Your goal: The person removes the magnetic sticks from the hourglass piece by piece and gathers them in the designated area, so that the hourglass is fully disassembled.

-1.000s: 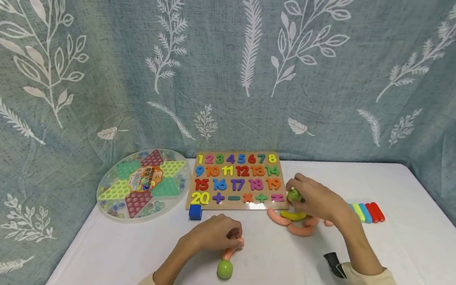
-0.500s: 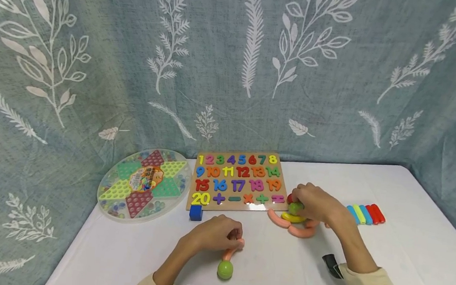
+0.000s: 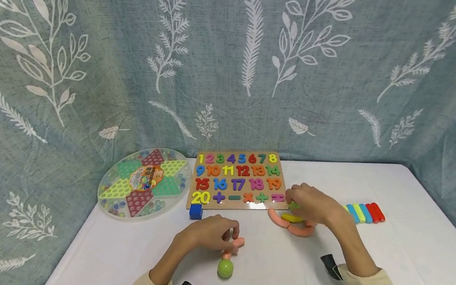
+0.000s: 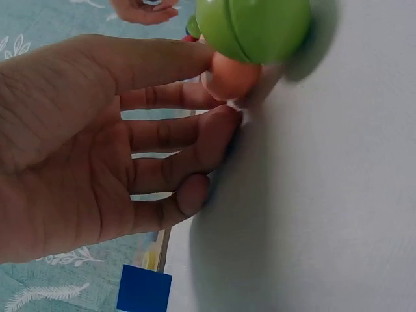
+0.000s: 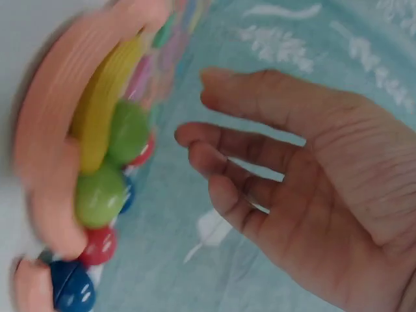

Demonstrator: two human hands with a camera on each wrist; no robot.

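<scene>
My left hand (image 3: 211, 234) is low over the front middle of the table, thumb and index finger apart. Its thumb tip is at a peach sausage-shaped piece (image 3: 238, 242); a second such piece is mostly hidden behind the thumb. A seamed green ball (image 3: 225, 268) sits at the near end. Over the pile at right hovers my right hand (image 3: 312, 203), whose bent fingers hold nothing in the right wrist view. Beside it there lie curved peach pieces (image 5: 62, 84), a yellow curved piece (image 5: 107, 97), green balls (image 5: 101, 195), red balls (image 5: 99, 245) and blue balls (image 5: 73, 286).
A number puzzle board (image 3: 237, 179) lies at the back middle, with a blue cube (image 3: 195, 211) at its near left corner. Left of it is a round Chinese checkers board (image 3: 144, 185). Coloured sticks (image 3: 364, 213) lie in a row at right. A patterned curtain (image 3: 218, 69) hangs behind.
My right hand has lowered to the pile and let go of a green ball, which lies there now. My left thumb has slid back from the peach piece's far end, and the fingers have parted.
</scene>
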